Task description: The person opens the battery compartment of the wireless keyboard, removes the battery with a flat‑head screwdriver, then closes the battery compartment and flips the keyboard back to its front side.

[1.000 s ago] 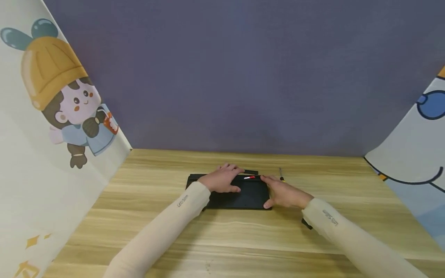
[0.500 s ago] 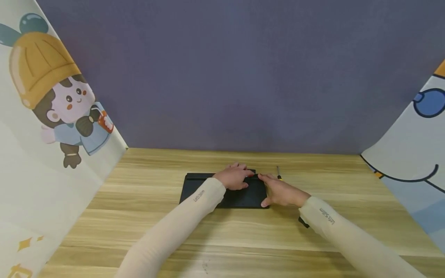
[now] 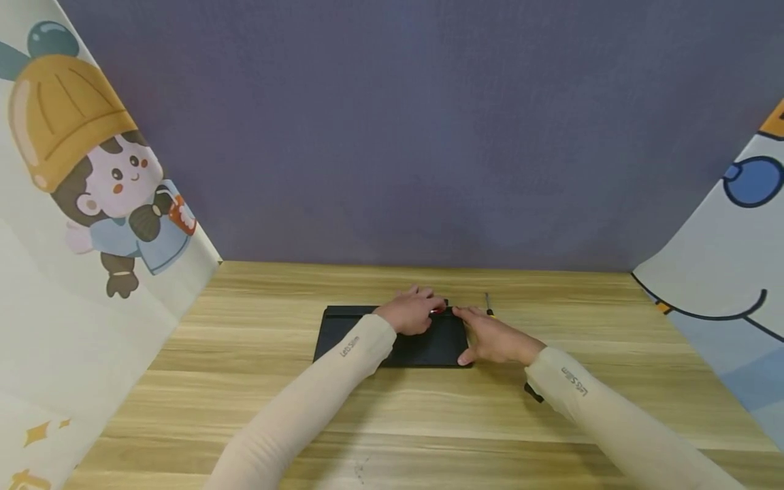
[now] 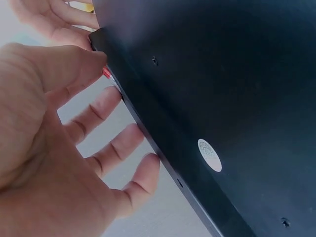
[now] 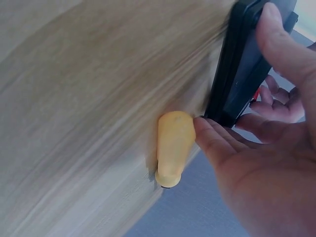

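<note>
A black keyboard [image 3: 349, 335], with its flat underside up and its keys out of sight, lies on the table. Screws and a pale oval sticker show on this underside [image 4: 237, 98] in the left wrist view. My left hand [image 3: 407, 313] reaches across to the far edge. Its thumb and forefinger pinch a small red and silver battery [image 4: 107, 73], mostly covered by the fingers; the other fingertips touch the edge. My right hand [image 3: 493, 338] grips the keyboard's right end, thumb on the near corner and fingers at the far one.
A screwdriver [image 3: 488, 304] lies beyond the right hand, its yellow handle [image 5: 175, 143] close to those fingertips. Part of a small black strip [image 3: 446, 302] shows behind the keyboard. A dark item [image 3: 533, 393] is beside the right cuff. A grey-blue panel [image 3: 392, 136] stands behind the table.
My left hand has slid right along the keyboard's far edge to the battery, covering most of it and the black strip. My right hand keeps its grip. The head view has shifted slightly.
</note>
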`<control>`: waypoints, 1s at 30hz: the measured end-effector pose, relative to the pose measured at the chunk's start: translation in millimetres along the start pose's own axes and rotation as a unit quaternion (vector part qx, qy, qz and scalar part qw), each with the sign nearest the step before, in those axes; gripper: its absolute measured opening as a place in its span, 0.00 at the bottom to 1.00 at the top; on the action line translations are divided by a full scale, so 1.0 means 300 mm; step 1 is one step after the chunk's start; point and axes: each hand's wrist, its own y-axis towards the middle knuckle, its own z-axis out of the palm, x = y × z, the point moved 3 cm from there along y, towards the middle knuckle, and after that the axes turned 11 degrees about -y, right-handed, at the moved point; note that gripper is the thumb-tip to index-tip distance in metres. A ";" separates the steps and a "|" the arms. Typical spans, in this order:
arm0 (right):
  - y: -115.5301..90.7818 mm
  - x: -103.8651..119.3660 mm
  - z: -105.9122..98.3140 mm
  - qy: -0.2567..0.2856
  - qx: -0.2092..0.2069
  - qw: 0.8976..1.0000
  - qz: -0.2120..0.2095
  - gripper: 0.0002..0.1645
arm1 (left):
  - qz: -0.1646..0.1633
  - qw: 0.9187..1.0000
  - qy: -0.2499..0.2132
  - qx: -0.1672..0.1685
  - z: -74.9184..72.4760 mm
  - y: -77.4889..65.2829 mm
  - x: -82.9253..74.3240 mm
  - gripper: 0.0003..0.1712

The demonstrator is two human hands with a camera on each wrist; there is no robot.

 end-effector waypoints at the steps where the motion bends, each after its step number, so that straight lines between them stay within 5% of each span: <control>1: 0.000 -0.001 0.001 -0.001 -0.001 1.000 -0.001 0.59 | -0.002 1.000 0.002 0.002 0.000 0.001 -0.001 0.27; 17: 0.000 0.004 0.005 -0.015 -0.002 1.000 0.005 0.59 | -0.013 0.999 -0.029 -0.020 -0.002 0.022 -0.005 0.28; 24: 0.001 0.008 0.004 -0.015 -0.002 1.000 0.009 0.59 | 0.021 0.998 -0.054 -0.035 -0.013 0.028 0.011 0.20; 30: -0.001 0.012 0.007 -0.004 -0.001 1.000 0.011 0.59 | 0.016 0.997 -0.066 -0.042 -0.013 0.048 0.027 0.11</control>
